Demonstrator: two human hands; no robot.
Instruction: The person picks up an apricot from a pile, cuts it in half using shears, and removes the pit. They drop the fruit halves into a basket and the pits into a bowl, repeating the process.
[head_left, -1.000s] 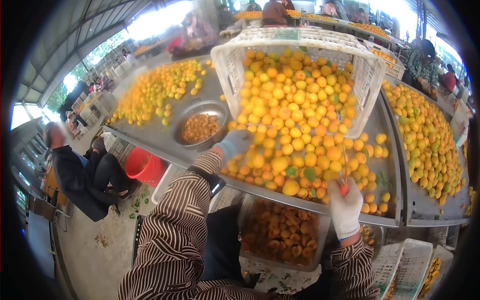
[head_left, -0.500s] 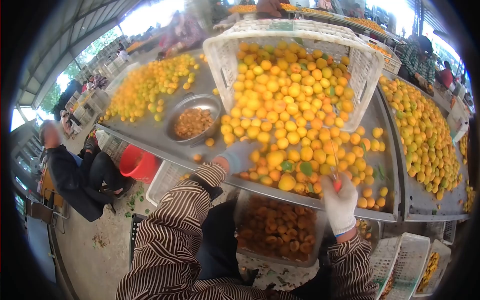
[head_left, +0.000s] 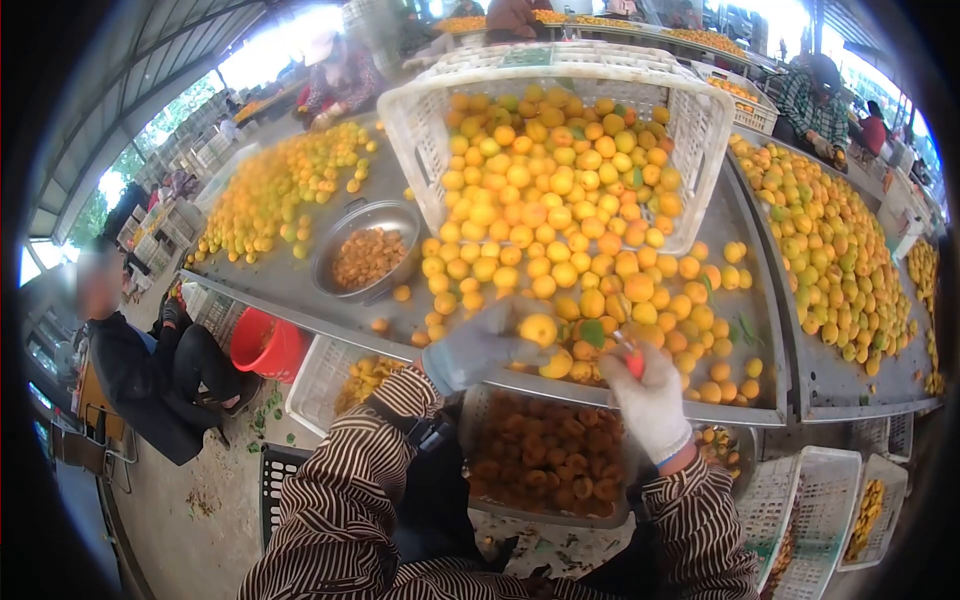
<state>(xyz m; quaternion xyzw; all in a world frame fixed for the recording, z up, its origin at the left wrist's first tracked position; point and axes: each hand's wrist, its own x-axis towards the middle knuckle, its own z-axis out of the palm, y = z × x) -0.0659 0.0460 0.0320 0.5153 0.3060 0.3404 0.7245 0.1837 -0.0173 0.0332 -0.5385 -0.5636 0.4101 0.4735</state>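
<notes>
My left hand (head_left: 478, 345), in a grey-blue glove, has its fingers closed around a yellow apricot (head_left: 538, 329) above the tray's front edge. Just to the right, my right hand (head_left: 648, 398), in a white glove, grips a knife by its red handle (head_left: 634, 363). The blade points up and to the left, toward the held fruit. Loose apricots (head_left: 560, 268) spill behind both hands from a tipped white crate (head_left: 712, 150). Below the hands, beneath the metal tray's edge, a bin of halved apricots (head_left: 545, 455) sits in front of my knees.
A metal bowl (head_left: 408, 262) of apricot pits stands left of the crate. More apricots (head_left: 290, 185) lie at far left and on the right-hand table (head_left: 840, 260). A red bucket (head_left: 268, 345) is beside a seated person (head_left: 150, 360). White crates (head_left: 815, 510) stand at lower right.
My left hand has come back from the pile toward me with an apricot in it. My right hand has moved left with the knife, closer to it. The view has shifted slightly.
</notes>
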